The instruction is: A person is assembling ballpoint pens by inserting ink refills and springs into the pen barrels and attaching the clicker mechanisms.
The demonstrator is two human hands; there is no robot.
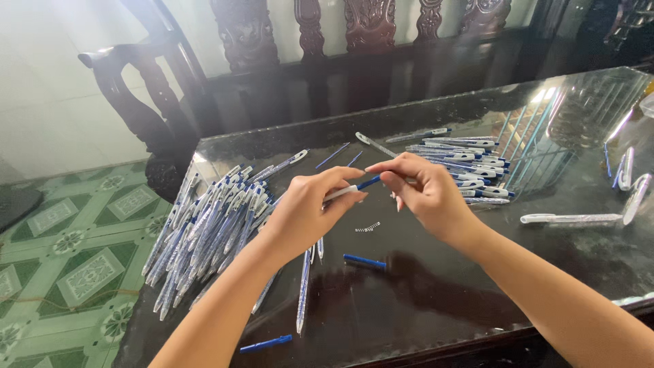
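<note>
- Pen (354, 188) held between my two hands above the middle of the dark table (422, 300).
- My left hand (306, 208) pinches its white end; my right hand (426, 187) pinches its blue end.
- Spring (368, 227) lies just below it.
- Blue refill (364, 261) nearer me.
- Pen heap (211, 225) left; neater pile (470, 167) far right.

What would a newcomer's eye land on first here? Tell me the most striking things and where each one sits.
First, the two hands at centre: the left hand and right hand pinch one thin blue-and-white pen part between them above the dark glossy table. Next, the big heap of blue-and-white pens on the table's left side, and a smaller row of pens behind the right hand. A small spring lies just below the hands.
</note>
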